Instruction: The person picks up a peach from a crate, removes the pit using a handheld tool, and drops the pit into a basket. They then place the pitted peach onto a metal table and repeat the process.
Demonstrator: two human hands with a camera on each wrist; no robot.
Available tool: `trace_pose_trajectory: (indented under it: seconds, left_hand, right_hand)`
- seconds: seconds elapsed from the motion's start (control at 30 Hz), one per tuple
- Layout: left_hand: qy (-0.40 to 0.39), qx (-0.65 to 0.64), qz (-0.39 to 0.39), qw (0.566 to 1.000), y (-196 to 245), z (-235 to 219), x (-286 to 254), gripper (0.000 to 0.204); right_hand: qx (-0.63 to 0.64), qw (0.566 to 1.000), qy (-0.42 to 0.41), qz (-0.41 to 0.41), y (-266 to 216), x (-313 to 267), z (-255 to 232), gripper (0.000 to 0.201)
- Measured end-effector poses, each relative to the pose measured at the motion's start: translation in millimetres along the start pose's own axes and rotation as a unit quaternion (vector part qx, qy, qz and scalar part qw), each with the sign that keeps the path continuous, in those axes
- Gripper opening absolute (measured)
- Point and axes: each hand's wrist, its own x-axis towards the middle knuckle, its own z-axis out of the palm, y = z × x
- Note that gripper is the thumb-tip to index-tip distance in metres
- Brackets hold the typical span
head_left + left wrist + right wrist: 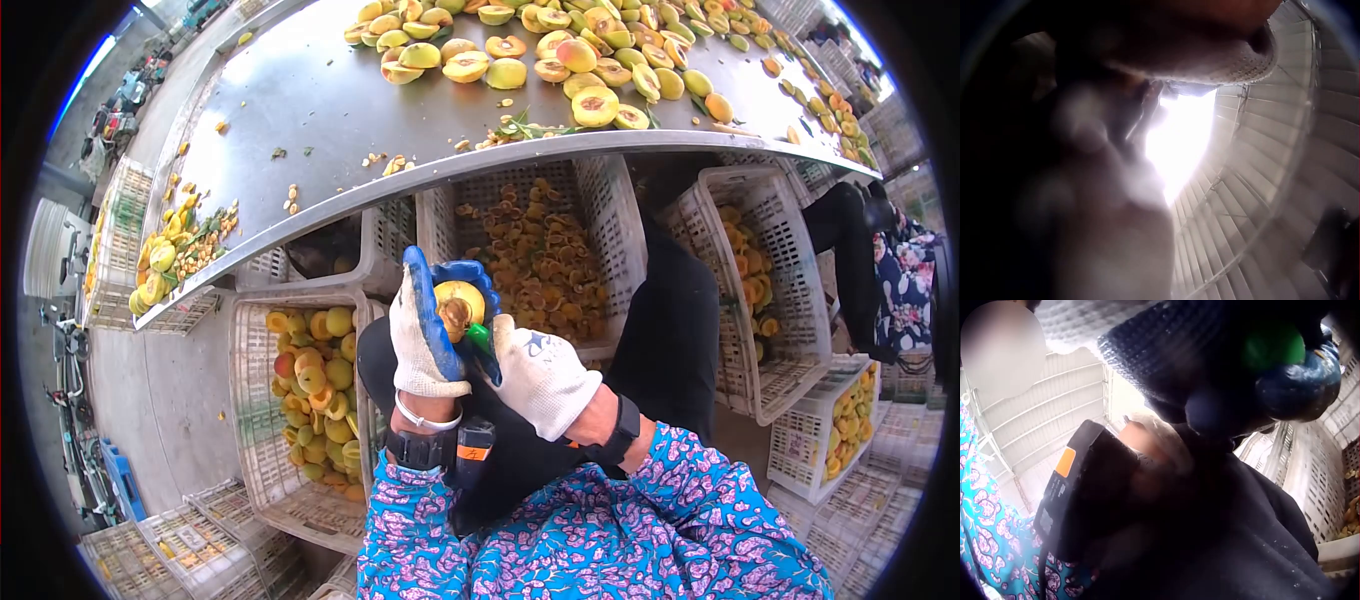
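My left hand (425, 340), in a white glove with a blue coated palm, cups a yellow peach half (462, 296) above my lap. A brown patch shows on the peach's near side. My right hand (545, 375), gloved the same way, grips a tool by its green handle (481, 338) right against the peach; the tool's working end is hidden. Up close in the right wrist view, blue coated fingers (1297, 387) wrap around the green handle (1275, 347). Only a dark blur and a glove edge (1210, 72) show in the left wrist view.
A metal table (330, 110) ahead bears many peach halves (595, 105) and scattered pits. Beneath its edge stands a crate (612, 225) of brownish peach pieces. Peach crates stand at my left (250, 400) and right (790, 250). Another person's floral clothing (905, 280) shows at far right.
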Motion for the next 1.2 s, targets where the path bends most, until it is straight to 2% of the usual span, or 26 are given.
trace_pose_trajectory:
  seconds: [0.03,0.07,0.13,0.2,0.3,0.33,0.47,0.57,0.6,0.67,0.73,0.77,0.83,0.93,0.97,1.03,1.07,1.17,1.2]
  left_hand:
    - [0.006,0.013,0.001,1.000,-0.9,0.1,1.5,0.058]
    - [0.015,0.062,0.043,0.997,-1.6,0.8,1.8,0.056]
    - [-0.021,0.121,0.099,0.988,-1.4,4.1,0.0,0.056]
    - [-0.045,0.135,0.044,0.989,-6.0,1.9,8.7,0.056]
    - [-0.034,0.030,-0.057,0.997,-12.6,3.9,14.4,0.057]
    - [-0.075,-0.002,-0.075,0.994,-11.0,0.9,13.7,0.056]
    - [-0.074,-0.151,-0.027,0.985,-15.4,10.4,3.3,0.050]
    - [-0.043,-0.073,-0.003,0.996,-17.4,5.4,5.7,0.051]
    - [-0.042,-0.038,0.003,0.998,-15.8,4.2,5.4,0.051]
    - [-0.048,0.033,0.008,0.998,-9.7,8.3,4.0,0.052]
    - [-0.084,0.063,-0.031,0.994,-1.3,12.0,6.8,0.053]
    - [-0.099,0.079,-0.050,0.991,1.6,12.9,7.2,0.054]
    - [-0.119,0.092,-0.032,0.988,3.0,16.0,7.2,0.054]
    - [-0.103,0.044,-0.009,0.994,-1.0,21.4,2.5,0.053]
    - [-0.094,0.059,0.027,0.993,-4.8,20.7,1.1,0.052]
    - [-0.074,0.090,0.101,0.988,-10.6,14.3,-0.3,0.052]
    - [-0.064,0.052,0.062,0.995,-10.1,10.4,-3.4,0.051]
    - [-0.126,0.071,0.021,0.989,0.3,5.5,-5.8,0.049]
    - [-0.137,0.082,0.006,0.987,1.3,6.3,-2.9,0.047]
  right_hand:
    - [0.009,1.000,-0.013,0.007,2.0,1.4,0.7,0.035]
    - [0.020,0.999,-0.027,0.008,4.9,2.3,0.9,0.034]
    - [0.043,0.998,-0.049,0.010,12.2,3.8,-0.7,0.034]
    - [0.082,0.994,-0.066,0.019,19.4,4.6,-1.9,0.032]
    - [0.135,0.988,-0.070,0.037,22.5,4.2,-4.4,0.029]
    - [0.149,0.986,-0.063,0.036,23.5,3.3,-2.8,0.028]
    - [0.217,0.976,-0.025,0.019,22.4,5.2,2.1,0.023]
    - [0.251,0.965,-0.057,0.053,14.9,4.2,8.4,0.022]
    - [0.230,0.971,-0.047,0.042,14.8,3.8,13.2,0.021]
    - [0.342,0.934,-0.093,0.045,18.6,1.5,12.7,0.022]
    - [0.448,0.883,-0.138,0.037,24.5,4.7,5.4,0.020]
    - [0.487,0.848,-0.182,0.100,26.3,3.4,-1.5,0.020]
    - [0.557,0.755,-0.268,0.219,16.5,-0.4,-30.0,0.020]
    - [0.631,0.706,-0.251,0.200,17.5,-9.1,-33.3,0.024]
    - [0.652,0.692,-0.248,0.187,17.1,-11.1,-34.0,0.024]
    - [0.631,0.710,-0.250,0.187,11.5,-12.1,-32.3,0.023]
    - [0.621,0.718,-0.251,0.190,8.7,-13.3,-29.2,0.022]
    - [0.506,0.834,-0.196,0.099,12.8,-11.9,-3.3,0.019]
    - [0.544,0.789,-0.237,0.156,7.1,-14.1,-19.6,0.017]
